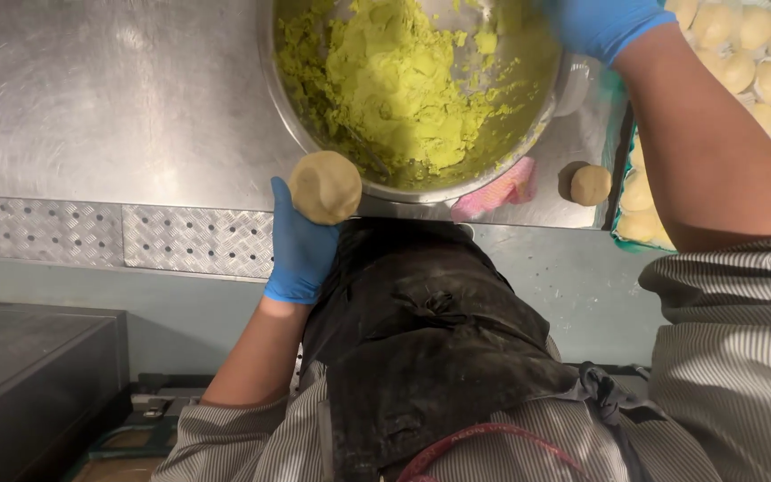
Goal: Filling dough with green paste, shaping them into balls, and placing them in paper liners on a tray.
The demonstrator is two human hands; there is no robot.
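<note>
Dough disc (325,186), flattened and pale tan, sits cupped in the left hand (301,245), whose blue-gloved fingers curl round its underside; it is held just in front of the counter edge, overlapping the near rim of the bowl (271,80) in view, above the dark apron (430,348). Its upper face looks bare: no green on it yet as far as can be seen, so this piece seems shaped but not filled

Beyond it, a steel counter (100,98) carries the bowl, wide and metal, about half covered with crumbly yellow-green paste (385,80); a good deal of paste is left, with bare steel showing on the right side. A pink cloth (501,189) peeps out from under the bowl's near right edge. Just right of that, one small dough ball (591,184) rests alone on the counter, untouched

Farther right, a tray (622,234) with a green edge holds many rounded pale balls (760,62) packed close together; whether these are filled or plain cannot be told from here

The right hand (604,25), also blue-gloved, reaches over the bowl's far right rim at the top of the frame; its fingers are cut off by the edge, so I cannot tell whether it is clenched, loose or grasping anything

Judging by the paste left and the lone ball waiting, the work looks mid-way rather than near its end
</note>
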